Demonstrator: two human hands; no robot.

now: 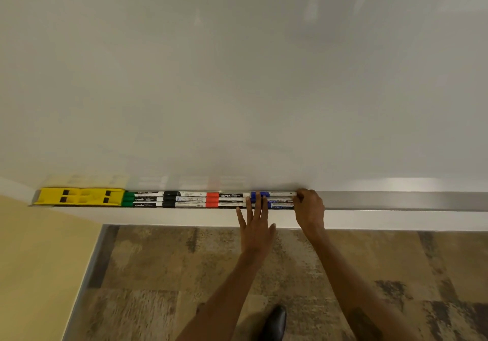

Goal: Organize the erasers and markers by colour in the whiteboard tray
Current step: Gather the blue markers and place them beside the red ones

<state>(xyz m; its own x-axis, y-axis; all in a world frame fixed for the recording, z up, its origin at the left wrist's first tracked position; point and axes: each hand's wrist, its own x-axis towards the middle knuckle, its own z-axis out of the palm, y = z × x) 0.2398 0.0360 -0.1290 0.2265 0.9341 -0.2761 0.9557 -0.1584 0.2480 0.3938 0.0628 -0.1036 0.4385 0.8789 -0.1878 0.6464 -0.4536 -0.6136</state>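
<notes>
A long metal tray point(396, 200) runs under the whiteboard. At its left end lie yellow erasers point(79, 196). To their right the markers lie in rows by colour: green-capped markers point(142, 199), black-capped markers point(182, 199), red-capped markers point(227, 199), then blue-capped markers point(277, 199). My left hand point(254, 224) is spread flat, its fingertips resting on the blue caps. My right hand point(309, 208) curls against the right ends of the blue markers; whether it grips one is unclear.
The whiteboard point(237, 76) fills the upper view. Right of my right hand the tray holds nothing. Below is patterned carpet point(158, 274), a yellow wall point(39, 261) at the left, and a dark shoe point(274, 322) at the bottom.
</notes>
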